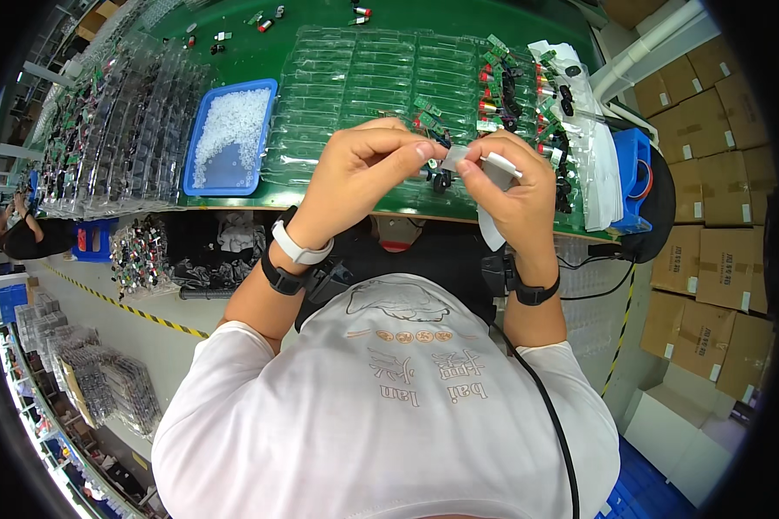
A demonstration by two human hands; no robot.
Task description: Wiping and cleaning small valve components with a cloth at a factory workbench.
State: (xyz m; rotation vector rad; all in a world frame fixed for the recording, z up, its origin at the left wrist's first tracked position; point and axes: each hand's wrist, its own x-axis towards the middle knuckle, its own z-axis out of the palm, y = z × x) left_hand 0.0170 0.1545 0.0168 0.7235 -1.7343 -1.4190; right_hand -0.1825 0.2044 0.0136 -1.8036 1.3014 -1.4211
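Observation:
Both my hands are raised over the near edge of the green table, fingertips close together. My left hand (363, 169) is closed in a pinch, thumb against forefinger; what sits between the fingertips is too small to make out. My right hand (524, 190) grips a white strip (498, 176) that hangs down below the palm. From its thumb and forefinger a small translucent piece (455, 157) reaches toward the left fingertips. Just beneath the hands shows a small black part (441, 182), and a green circuit board (428, 107) appears just beyond them.
Clear plastic trays (320, 91) cover the table ahead, with wired circuit boards in their right part. A blue tray (190, 156) of small white pieces lies left, beside tall stacked trays (117, 130). A blue bin (634, 177) stands right; cartons (705, 182) line that side.

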